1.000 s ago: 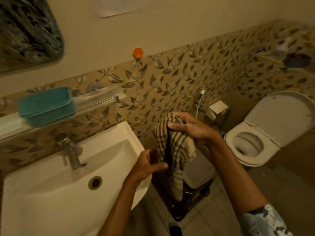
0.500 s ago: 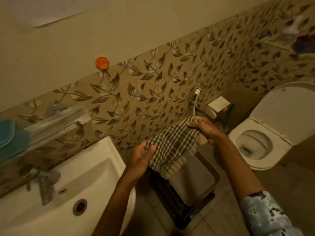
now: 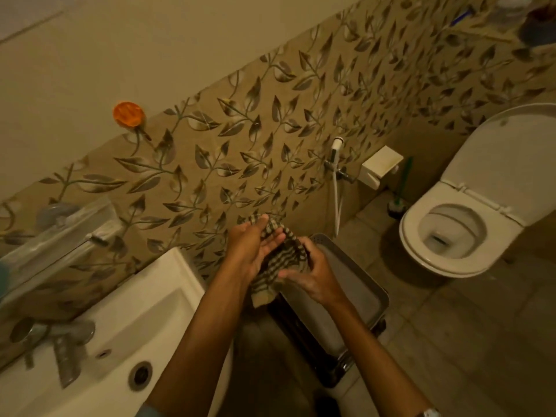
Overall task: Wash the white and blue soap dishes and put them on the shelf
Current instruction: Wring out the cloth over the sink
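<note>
Head view: crumpled checked cloth (image 3: 278, 260) between hands

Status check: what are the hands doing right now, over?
Left hand and right hand both rubbing a checked cloth. Soap dishes not clearly in view. Nothing in the way.

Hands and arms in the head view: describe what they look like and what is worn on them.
Two bare hands, the left hand and the right hand, on forearms bare along most of their length. A light blue sleeve edge shows on the left arm at the bottom of the picture. A wristwatch with a pale face shows at the bottom edge on the right arm. No gloves; no rings can be made out.
</note>
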